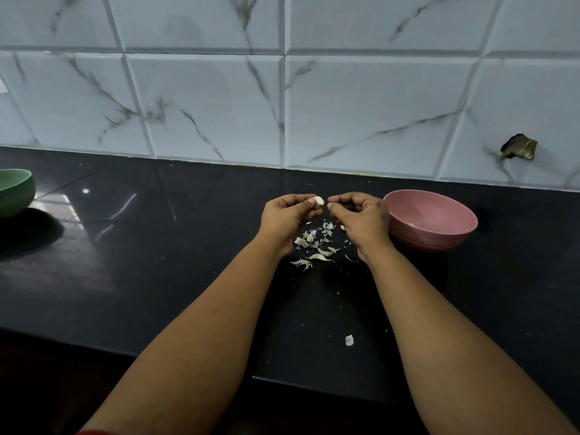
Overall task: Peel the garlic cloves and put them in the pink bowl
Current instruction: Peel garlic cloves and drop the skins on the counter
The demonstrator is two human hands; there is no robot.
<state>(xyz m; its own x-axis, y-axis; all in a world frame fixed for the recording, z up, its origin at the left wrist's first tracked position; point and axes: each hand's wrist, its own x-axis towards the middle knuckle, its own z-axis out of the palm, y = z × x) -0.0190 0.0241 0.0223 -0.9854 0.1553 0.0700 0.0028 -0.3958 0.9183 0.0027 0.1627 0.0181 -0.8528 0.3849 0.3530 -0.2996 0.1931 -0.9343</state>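
My left hand (288, 215) pinches a pale garlic clove (319, 200) at its fingertips, above the black counter. My right hand (361, 216) is just right of it, fingers curled, thumb and fingertips close to the clove's right end; whether it pinches a bit of skin I cannot tell. The pink bowl (439, 232) stands right beside my right hand, with a small pale piece (411, 225) showing inside near its bottom. Under the hands lies a scatter of garlic skins and cloves (315, 244).
A green bowl (15, 191) stands at the far left of the black counter (157, 246). One stray white piece (349, 340) lies near the counter's front edge. A marble-tiled wall (282, 105) rises behind, with a broken hole (519, 146) at the right.
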